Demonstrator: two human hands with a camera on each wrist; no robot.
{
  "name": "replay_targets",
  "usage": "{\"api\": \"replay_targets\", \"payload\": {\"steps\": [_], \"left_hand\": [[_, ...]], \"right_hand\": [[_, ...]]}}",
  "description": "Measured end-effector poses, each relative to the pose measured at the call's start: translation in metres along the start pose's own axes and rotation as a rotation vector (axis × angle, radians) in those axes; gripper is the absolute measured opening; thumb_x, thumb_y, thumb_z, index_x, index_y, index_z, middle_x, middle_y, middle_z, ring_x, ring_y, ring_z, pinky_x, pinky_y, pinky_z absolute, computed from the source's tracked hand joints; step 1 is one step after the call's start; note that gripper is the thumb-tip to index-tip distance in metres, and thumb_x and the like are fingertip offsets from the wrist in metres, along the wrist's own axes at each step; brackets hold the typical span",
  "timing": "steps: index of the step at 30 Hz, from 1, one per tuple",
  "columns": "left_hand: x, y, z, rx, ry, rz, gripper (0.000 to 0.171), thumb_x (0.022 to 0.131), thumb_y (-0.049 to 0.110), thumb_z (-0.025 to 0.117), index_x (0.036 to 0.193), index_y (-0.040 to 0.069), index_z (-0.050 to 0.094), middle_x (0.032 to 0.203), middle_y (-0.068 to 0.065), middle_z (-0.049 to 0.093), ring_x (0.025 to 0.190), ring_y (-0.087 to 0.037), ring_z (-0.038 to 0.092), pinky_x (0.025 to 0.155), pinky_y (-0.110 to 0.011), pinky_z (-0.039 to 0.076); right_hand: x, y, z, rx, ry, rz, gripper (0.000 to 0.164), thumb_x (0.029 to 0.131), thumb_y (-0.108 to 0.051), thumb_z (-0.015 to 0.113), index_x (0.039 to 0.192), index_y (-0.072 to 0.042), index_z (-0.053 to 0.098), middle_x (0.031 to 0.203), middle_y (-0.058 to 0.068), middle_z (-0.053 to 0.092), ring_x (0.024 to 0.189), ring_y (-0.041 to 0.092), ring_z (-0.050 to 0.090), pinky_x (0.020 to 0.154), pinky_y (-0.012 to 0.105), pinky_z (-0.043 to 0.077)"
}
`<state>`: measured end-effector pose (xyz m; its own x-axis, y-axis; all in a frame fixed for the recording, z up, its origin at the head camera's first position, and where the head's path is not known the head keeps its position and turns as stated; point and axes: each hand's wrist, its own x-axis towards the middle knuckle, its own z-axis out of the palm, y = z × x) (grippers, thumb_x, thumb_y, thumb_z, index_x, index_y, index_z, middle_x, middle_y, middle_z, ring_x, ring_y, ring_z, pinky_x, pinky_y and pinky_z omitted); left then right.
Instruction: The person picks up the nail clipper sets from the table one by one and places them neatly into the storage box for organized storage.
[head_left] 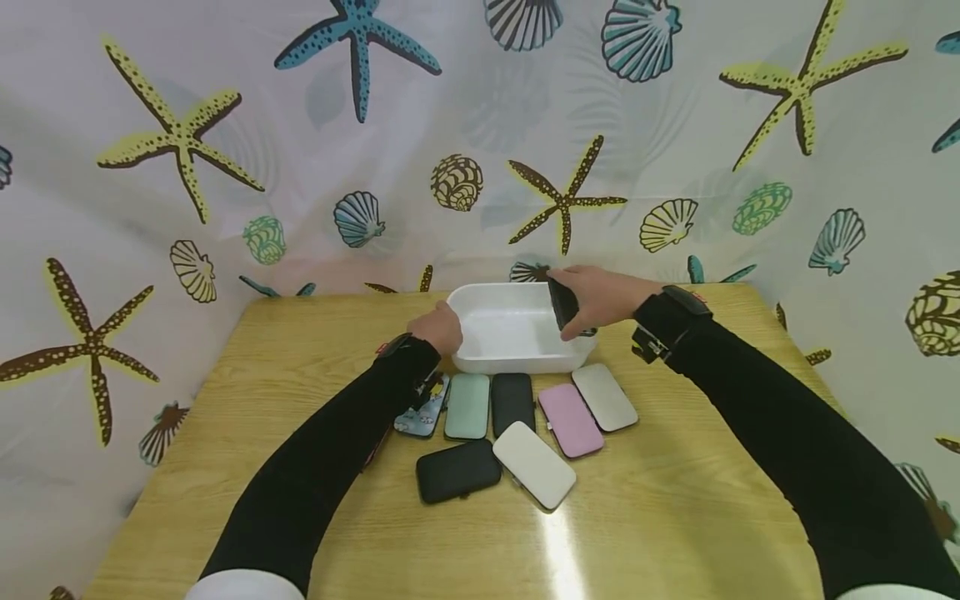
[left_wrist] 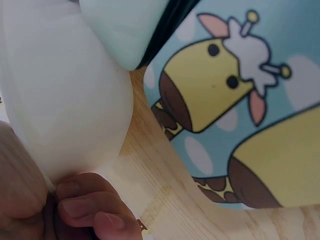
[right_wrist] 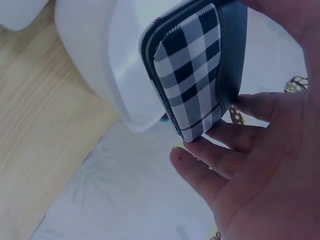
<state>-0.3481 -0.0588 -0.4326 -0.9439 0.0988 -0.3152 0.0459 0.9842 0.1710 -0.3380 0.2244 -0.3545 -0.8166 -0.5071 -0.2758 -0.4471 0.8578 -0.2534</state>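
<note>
Watching from afar, I see the left hand (head_left: 438, 330) pinching the left rim of the white tub (head_left: 510, 365), the right hand (head_left: 597, 297) gripping a checkered case (head_left: 560, 305) over its right end. Cases (head_left: 513, 405) crowd the tub's near edge; the desk (head_left: 690, 467) has open room left and right.

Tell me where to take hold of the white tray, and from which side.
Grip the white tray by its left-end rim, coming from the left, where the left hand holds it. The raised wall should suit a pinch; the mint case and black case crowd the near side, and the checkered case is held over the right end.
</note>
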Motion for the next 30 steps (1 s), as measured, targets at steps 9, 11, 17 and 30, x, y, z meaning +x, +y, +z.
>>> {"api": "replay_targets", "payload": {"steps": [9, 11, 17, 30], "left_hand": [[0.004, 0.000, -0.002, -0.010, 0.000, 0.000, 0.058, 0.105, 0.020, 0.045, 0.150, -0.009, 0.023, 0.099, -0.014, 0.070, 0.076, -0.024, 0.061, 0.069, -0.036, 0.045], [0.004, 0.000, -0.003, -0.005, 0.004, -0.001, 0.057, 0.105, 0.020, 0.046, 0.149, -0.008, 0.025, 0.098, -0.014, 0.069, 0.075, -0.023, 0.061, 0.069, -0.036, 0.045], [0.003, 0.001, -0.006, -0.012, -0.004, 0.018, 0.056, 0.104, 0.019, 0.048, 0.148, -0.009, 0.027, 0.097, -0.014, 0.068, 0.072, -0.022, 0.058, 0.067, -0.035, 0.043], [0.004, -0.002, -0.004, -0.030, -0.027, 0.001, 0.054, 0.104, 0.019, 0.050, 0.146, -0.008, 0.030, 0.094, -0.012, 0.065, 0.071, -0.022, 0.057, 0.061, -0.032, 0.041]], "right_hand": [[0.051, 0.002, 0.027, -0.115, -0.107, 0.073, 0.108, 0.082, -0.049, 0.079, 0.161, -0.006, 0.018, 0.161, 0.022, 0.031, 0.147, 0.040, 0.032, 0.115, 0.055, 0.031], [0.060, 0.007, 0.036, -0.158, -0.108, 0.070, 0.109, 0.081, -0.052, 0.079, 0.160, -0.004, 0.022, 0.159, 0.023, 0.034, 0.147, 0.039, 0.033, 0.116, 0.053, 0.032], [0.072, 0.017, 0.053, -0.273, -0.106, 0.050, 0.100, 0.079, -0.051, 0.080, 0.153, 0.000, 0.037, 0.149, 0.025, 0.048, 0.138, 0.039, 0.045, 0.112, 0.052, 0.037], [0.074, 0.019, 0.067, -0.325, -0.112, 0.106, 0.091, 0.076, -0.053, 0.080, 0.147, -0.005, 0.048, 0.138, 0.016, 0.056, 0.118, 0.031, 0.056, 0.103, 0.050, 0.045]]}}
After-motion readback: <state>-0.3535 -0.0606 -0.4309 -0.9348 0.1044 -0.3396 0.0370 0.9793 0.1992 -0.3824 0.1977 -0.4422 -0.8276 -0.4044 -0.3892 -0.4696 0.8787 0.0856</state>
